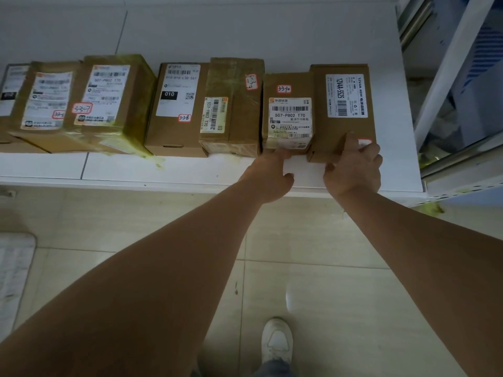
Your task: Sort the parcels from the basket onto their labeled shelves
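A brown cardboard parcel [341, 126] lies flat at the right end of a white shelf [174, 170], its long axis running from 6 to 12 o'clock, front edge toward the person. A white printed label, text reading sideways, sits on its far half; a small red-bordered sticker near the front right corner is mostly covered. The right hand [353, 165] grips the front edge, thumb on top and fingers curled round the corner. At 9 o'clock, touching it, sits a smaller parcel [288, 115] tagged 3-3-10. The left hand [268, 176] presses that one's front face with what seems one extended finger, the others curled.
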Available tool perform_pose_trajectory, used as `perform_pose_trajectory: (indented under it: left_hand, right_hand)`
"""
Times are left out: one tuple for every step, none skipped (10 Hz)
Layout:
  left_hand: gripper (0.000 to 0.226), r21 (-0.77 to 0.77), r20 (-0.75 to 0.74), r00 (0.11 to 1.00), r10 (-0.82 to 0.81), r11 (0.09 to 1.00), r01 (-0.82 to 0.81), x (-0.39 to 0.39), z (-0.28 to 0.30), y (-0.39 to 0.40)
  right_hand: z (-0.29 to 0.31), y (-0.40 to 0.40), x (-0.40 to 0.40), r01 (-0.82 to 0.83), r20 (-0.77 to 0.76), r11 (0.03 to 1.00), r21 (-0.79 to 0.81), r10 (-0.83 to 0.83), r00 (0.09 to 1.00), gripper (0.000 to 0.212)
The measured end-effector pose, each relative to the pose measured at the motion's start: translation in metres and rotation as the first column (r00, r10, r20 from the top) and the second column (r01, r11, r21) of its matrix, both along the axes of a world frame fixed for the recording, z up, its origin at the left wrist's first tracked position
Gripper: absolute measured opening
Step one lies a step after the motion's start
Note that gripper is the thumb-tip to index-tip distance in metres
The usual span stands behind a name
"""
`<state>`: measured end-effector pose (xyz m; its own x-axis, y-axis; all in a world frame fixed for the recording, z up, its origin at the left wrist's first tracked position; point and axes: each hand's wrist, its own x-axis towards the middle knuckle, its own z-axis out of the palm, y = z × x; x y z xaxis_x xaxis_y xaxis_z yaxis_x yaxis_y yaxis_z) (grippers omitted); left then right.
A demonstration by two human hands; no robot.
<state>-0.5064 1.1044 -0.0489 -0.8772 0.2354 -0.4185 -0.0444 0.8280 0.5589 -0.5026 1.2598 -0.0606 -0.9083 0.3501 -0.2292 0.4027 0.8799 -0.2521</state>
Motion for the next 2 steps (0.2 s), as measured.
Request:
perform_pose_trajectory:
  left_hand:
    - [0.050,0.003,0.018,1.000,0.007,1.000,-0.007,0.014,-0.001,-0.014]
    - [0.048,-0.016,-0.017,0.999,0.027,1.000,-0.027,0.023,0.004,-0.030]
  right_hand:
    - [0.003,-0.012,0.011,0.003,0.000,1.000,0.012,-0.003,1.000,0.076]
    - [0.010,-0.027,0.020,-0.056,0.000,0.998,0.023,0.056,0.998,0.064]
